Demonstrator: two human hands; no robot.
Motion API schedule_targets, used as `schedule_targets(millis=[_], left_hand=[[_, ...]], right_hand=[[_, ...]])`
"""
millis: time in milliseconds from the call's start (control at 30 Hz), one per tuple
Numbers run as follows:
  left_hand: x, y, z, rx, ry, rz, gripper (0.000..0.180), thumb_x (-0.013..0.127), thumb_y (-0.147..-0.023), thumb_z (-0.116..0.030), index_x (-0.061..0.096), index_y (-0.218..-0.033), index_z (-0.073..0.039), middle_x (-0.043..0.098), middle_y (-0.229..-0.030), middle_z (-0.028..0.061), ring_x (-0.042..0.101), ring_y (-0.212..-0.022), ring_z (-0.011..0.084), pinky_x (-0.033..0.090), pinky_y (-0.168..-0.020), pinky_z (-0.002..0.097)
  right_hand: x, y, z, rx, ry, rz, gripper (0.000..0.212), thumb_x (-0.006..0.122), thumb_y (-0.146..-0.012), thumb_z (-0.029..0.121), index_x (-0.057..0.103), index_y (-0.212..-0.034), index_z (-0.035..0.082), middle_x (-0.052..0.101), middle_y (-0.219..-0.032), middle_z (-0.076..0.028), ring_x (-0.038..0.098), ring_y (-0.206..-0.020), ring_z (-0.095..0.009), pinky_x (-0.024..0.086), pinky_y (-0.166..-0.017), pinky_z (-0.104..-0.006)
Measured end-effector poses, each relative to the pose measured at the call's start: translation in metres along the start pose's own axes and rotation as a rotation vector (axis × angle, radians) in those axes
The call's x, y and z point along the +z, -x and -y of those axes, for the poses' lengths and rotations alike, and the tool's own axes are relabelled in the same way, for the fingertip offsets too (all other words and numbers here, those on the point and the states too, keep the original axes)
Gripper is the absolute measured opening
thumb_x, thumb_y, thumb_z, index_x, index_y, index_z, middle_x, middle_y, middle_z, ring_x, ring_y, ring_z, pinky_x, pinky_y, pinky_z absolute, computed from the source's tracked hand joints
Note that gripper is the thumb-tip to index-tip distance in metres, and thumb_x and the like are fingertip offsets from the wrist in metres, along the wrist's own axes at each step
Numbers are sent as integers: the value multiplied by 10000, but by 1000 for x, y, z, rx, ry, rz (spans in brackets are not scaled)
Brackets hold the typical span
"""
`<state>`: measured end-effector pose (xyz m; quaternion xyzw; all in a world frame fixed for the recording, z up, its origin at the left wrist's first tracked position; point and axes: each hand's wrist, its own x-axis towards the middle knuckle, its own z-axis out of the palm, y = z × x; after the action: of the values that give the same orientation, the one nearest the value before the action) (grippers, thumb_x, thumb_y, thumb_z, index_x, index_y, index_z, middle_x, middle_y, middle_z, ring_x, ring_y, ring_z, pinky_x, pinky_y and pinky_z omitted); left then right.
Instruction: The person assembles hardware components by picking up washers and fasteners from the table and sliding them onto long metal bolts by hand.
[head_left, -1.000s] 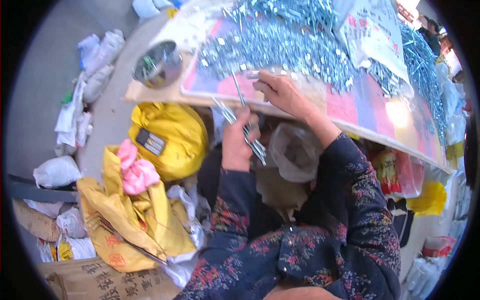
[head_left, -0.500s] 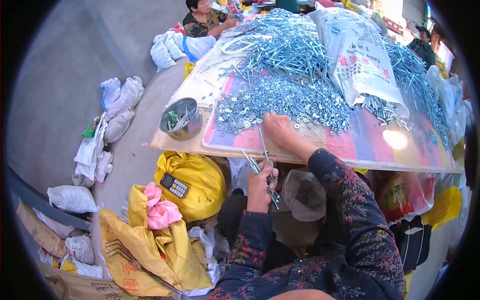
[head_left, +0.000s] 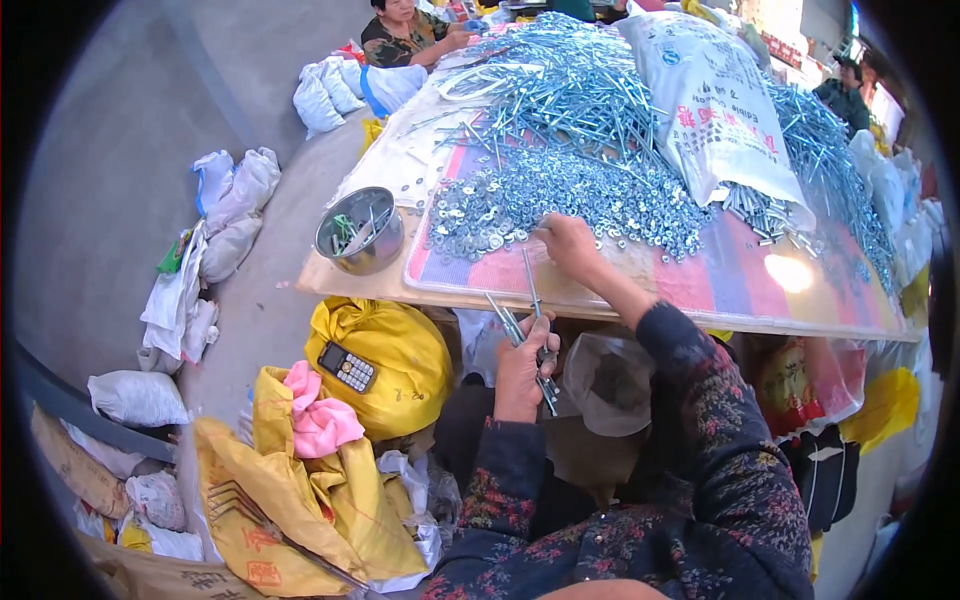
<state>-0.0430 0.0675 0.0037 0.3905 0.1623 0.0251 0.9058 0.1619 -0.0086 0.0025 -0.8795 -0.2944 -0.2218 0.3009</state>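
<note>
Bolts and washers at our table
Our left hand grips long bolts; our right hand pinches washers from the heap.

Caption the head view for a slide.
Left hand grips long bolts; right hand reaches into washers heaped on the table.

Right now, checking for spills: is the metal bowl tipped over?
No, the metal bowl sits upright on the table corner, beside the washers.

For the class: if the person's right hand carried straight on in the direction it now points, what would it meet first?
The right hand reaches up and left across the table. Its fingertips already seem to rest at the edge of the heap of washers, so it would likely meet those first, though depth is unclear.
</note>
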Motion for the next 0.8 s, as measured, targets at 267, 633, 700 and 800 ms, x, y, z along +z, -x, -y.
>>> schedule_targets(millis=[267, 633, 700, 800], left_hand=[[9, 0, 5, -18, -209, 78, 240, 670, -869, -203, 632, -1022, -23, 568, -679, 24, 450, -485, 48, 286, -385, 162], [27, -14, 20, -107, -117, 183, 241, 647, -893, -208, 616, -1054, -31, 552, -680, 13, 468, -521, 37, 295, -388, 159], [29, -11, 20, -99, -142, 177, 240, 647, -894, -209, 613, -1048, -29, 551, -684, 15, 470, -529, 39, 297, -387, 160], [33, -10, 26, -82, -146, 176, 218, 647, -895, -202, 605, -1011, -23, 543, -684, 19, 478, -549, 48, 301, -390, 162]], right_hand=[[-49, 40, 19, 745, -1280, 160, 182, 590, -927, 147, 610, -825, -2, 591, -687, -39, 426, -485, -60, 304, -429, -204], [-79, 36, 5, 697, -1301, 47, 185, 620, -914, 154, 631, -829, -10, 630, -714, -61, 428, -478, -57, 313, -430, -193], [-81, 36, 8, 718, -1260, 4, 189, 625, -911, 159, 635, -822, -7, 630, -709, -58, 430, -478, -55, 310, -429, -194], [-82, 38, 6, 698, -1250, 72, 172, 619, -913, 148, 639, -834, -3, 640, -730, -63, 419, -478, -52, 295, -428, -195]])
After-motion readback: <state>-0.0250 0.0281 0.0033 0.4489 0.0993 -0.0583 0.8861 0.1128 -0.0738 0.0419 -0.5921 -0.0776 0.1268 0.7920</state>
